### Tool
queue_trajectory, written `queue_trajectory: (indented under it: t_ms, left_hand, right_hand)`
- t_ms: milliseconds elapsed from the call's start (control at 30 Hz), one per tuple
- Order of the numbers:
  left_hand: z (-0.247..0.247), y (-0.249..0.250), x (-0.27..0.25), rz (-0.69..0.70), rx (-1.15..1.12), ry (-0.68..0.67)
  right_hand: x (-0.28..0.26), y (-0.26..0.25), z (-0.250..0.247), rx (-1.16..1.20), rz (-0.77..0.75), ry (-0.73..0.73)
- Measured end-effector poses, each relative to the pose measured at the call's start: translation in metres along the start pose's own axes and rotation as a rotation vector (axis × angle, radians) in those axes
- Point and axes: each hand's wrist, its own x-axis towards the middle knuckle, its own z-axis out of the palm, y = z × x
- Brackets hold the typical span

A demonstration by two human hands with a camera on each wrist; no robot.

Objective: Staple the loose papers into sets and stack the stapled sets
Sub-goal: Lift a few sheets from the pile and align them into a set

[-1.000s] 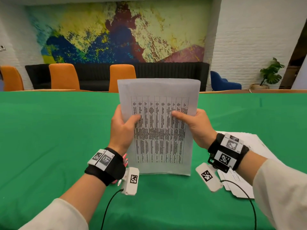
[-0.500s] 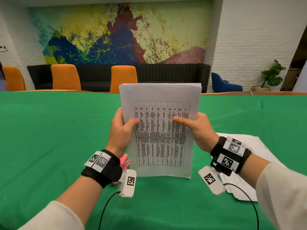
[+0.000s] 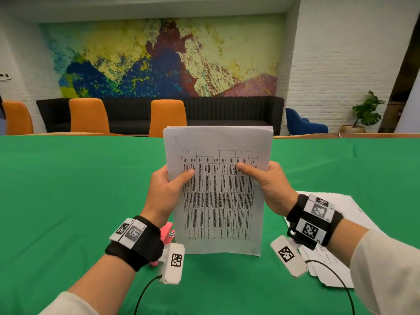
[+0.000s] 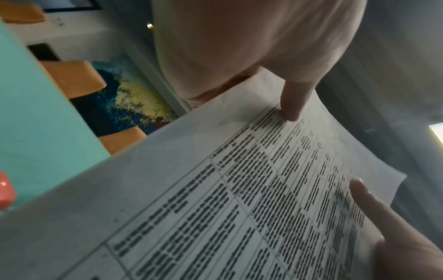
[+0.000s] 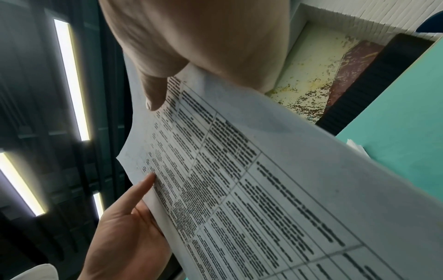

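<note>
From the head view, a thin sheaf of white printed sheets carrying a black ruled table (image 3: 218, 189) stands upright on its bottom edge on the green cloth tabletop (image 3: 68, 201). The left hand (image 3: 164, 192) pinches its left edge and the right hand (image 3: 269, 185) its right edge, each with the thumb across the front. A pink stapler (image 3: 168, 235) lies just behind the left wrist, mostly hidden. A loose pile of white printed papers (image 3: 341, 223) lies flat on the cloth under the right wrist.

In the left wrist view, the left thumb lies flat on the printed face of the sheaf (image 4: 239, 208), and the right thumb presses near the far edge. The page bows slightly between them.

In the right wrist view, both thumbs again rest on the sheet (image 5: 263, 189), and the paper sags along its free length.

Judging by this, the sheaf is light, limp and prone to sliding sheet against sheet. It looks squared for stapling. A firm pinch near the corner to be stapled, with the other hand supporting the opposite edge, should keep the sheets aligned.
</note>
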Motion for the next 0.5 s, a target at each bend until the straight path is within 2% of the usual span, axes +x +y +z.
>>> queue_trajectory:
  t_ms: [233,500]
  left_hand:
    - [0.0058,0.0077,0.0060,-0.053,-0.088,-0.049]
    - [0.0042,0.0079,0.0074,-0.125,-0.033,-0.043]
  right_hand:
    - [0.0044,-0.0069,0.0010,-0.007,0.013,0.000]
    - [0.0103,-0.0086,-0.0030,-0.042,0.051,0.002]
